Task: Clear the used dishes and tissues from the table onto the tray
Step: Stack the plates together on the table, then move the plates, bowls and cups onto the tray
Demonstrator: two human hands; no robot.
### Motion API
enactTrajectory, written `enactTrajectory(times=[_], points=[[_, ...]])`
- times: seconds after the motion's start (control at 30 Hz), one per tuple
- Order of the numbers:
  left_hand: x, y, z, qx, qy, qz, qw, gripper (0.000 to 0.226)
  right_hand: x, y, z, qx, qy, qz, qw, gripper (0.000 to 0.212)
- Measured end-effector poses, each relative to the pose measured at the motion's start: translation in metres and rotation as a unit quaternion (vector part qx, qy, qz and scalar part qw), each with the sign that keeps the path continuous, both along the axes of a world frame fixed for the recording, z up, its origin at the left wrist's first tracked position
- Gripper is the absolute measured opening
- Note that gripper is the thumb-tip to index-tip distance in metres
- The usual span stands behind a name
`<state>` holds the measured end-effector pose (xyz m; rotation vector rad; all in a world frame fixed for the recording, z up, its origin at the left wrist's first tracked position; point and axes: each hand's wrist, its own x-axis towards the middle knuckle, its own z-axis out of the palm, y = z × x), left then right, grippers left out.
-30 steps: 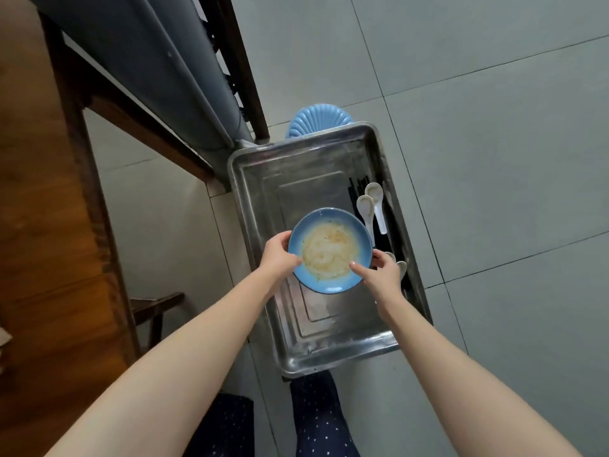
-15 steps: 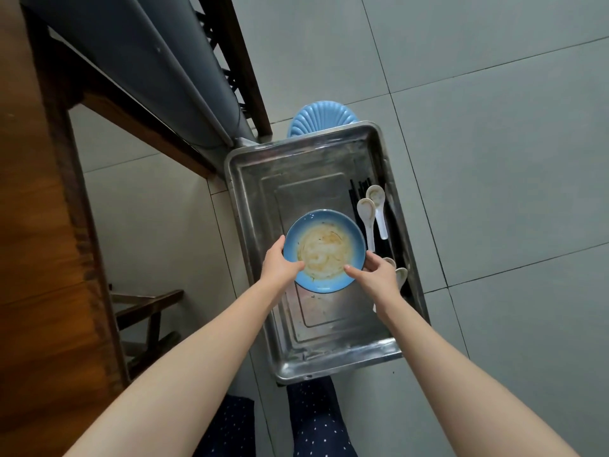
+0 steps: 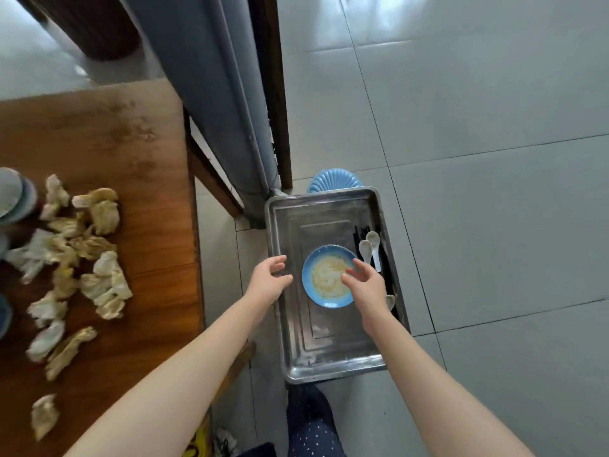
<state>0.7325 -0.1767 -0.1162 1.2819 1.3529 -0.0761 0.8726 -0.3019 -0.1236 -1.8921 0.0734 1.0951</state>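
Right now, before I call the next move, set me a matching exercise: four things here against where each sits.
1 blue plate
2 white spoons
3 crumpled tissues
4 blue stool

A on the wooden table
B past the tray's far end
C middle of the tray
D along the tray's right side

Pairs: 1-C, 2-D, 3-A, 4-B
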Motion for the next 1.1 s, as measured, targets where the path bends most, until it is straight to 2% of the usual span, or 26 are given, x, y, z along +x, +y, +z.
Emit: enactTrajectory(times=[0.23, 0.5, 0.6, 0.7, 0.83, 1.1], points=[[-0.084, 0.018, 0.091, 0.044, -0.083, 0.02, 0.995, 0.044, -0.066, 0.027, 0.083, 0.032, -0.05, 0.022, 0.998, 0.043], [-0.237, 0.015, 0.158, 0.076, -0.143, 0.121, 0.979, 0.038, -0.216, 0.053, 0.145, 0.111, -0.062, 0.095, 0.987, 0.049], [-0.302, 0.017, 0.179, 0.075, -0.147, 0.164, 0.973, 0.041, -0.268, 0.058, 0.159, 0.127, -0.059, 0.105, 0.985, 0.044], [-0.363, 0.016, 0.194, 0.092, -0.151, 0.18, 0.968, 0.042, -0.314, 0.059, 0.17, 0.129, -0.069, 0.124, 0.981, 0.037], [-0.424, 0.012, 0.203, 0.115, -0.15, 0.21, 0.959, 0.045, -0.359, 0.061, 0.181, 0.127, -0.079, 0.152, 0.977, 0.04], [-0.483, 0.006, 0.206, 0.124, -0.158, 0.257, 0.945, 0.044, -0.404, 0.075, 0.197, 0.129, -0.097, 0.204, 0.966, 0.042]])
